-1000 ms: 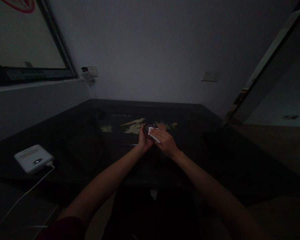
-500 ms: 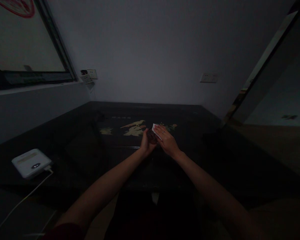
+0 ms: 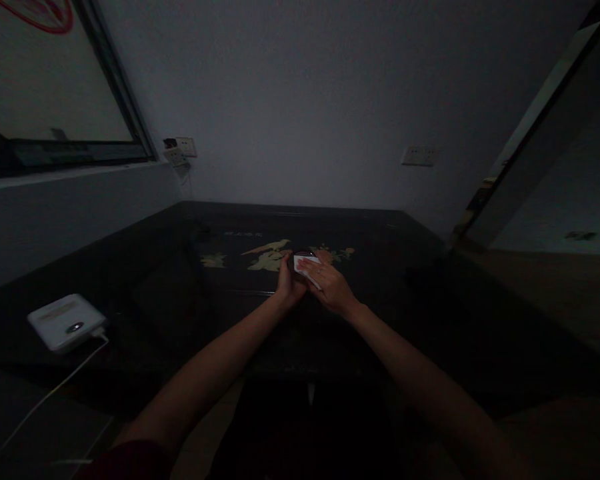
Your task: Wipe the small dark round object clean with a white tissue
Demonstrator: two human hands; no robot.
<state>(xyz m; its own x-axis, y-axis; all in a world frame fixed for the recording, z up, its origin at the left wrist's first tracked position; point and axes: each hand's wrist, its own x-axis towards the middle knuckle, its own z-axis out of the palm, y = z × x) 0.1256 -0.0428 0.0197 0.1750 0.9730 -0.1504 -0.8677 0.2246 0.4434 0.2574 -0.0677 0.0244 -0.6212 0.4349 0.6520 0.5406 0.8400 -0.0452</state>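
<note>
My left hand (image 3: pixel 290 285) is wrapped around the left side and underside of a dark, round, bowl-like object (image 3: pixel 291 262) with a shiny rim. It is held above the dark table; its exact kind is hard to make out in the dim light. My right hand (image 3: pixel 331 283) presses a folded white tissue (image 3: pixel 301 259) flat over the object's top with its fingers laid across it. Part of the tissue shows beyond the fingertips and another edge below the palm. Both hands cover much of the round object.
The glossy dark table (image 3: pixel 170 313) bears a printed bird-and-flower picture (image 3: pixel 267 259). A white box-shaped device (image 3: pixel 67 323) with a white cable (image 3: pixel 55 393) stands at the left. Behind are a wall with sockets (image 3: pixel 419 156) and a window (image 3: pixel 60 73).
My right hand and the tissue have shifted left and turned, from the object's right side to across its top. The object's round rim now shows more, while my left hand keeps holding it.
</note>
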